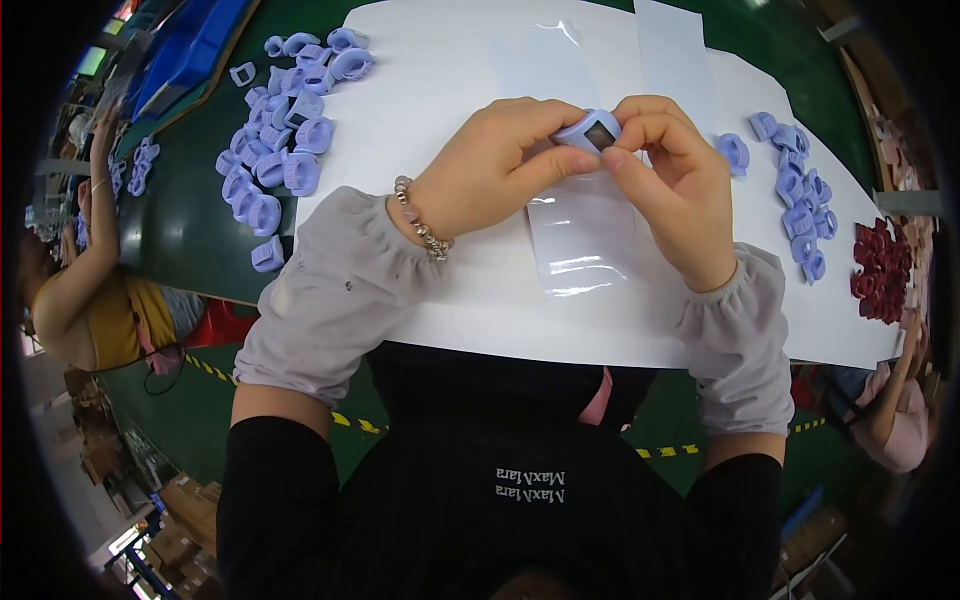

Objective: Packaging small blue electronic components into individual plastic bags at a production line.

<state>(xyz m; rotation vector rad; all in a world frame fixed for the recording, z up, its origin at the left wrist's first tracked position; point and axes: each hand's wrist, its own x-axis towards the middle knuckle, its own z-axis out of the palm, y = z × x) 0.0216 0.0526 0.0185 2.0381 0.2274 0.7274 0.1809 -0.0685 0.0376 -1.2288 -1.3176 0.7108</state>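
Between my two hands, over the white sheet (450, 315), is a small periwinkle-blue plastic watch-like piece (573, 137) with a dark rectangular window. My left hand (485, 165) pinches its left end between thumb and index finger. On its right end, the thumb and fingers of my right hand (675, 180) are closed too. Below the hands lies a glossy clear plastic film (580, 245). A loose blue piece (733, 154) rests just right of my right hand. Farther right sits a cluster of similar pieces (798, 205), and a larger heap (270, 150) spreads at the left.
Dark red pieces (880, 272) are piled at the far right edge. A blue bin (200, 50) stands at the upper left of the green table (180, 225). One person in yellow (95, 320) works at the left, another in pink (895, 420) at the right.
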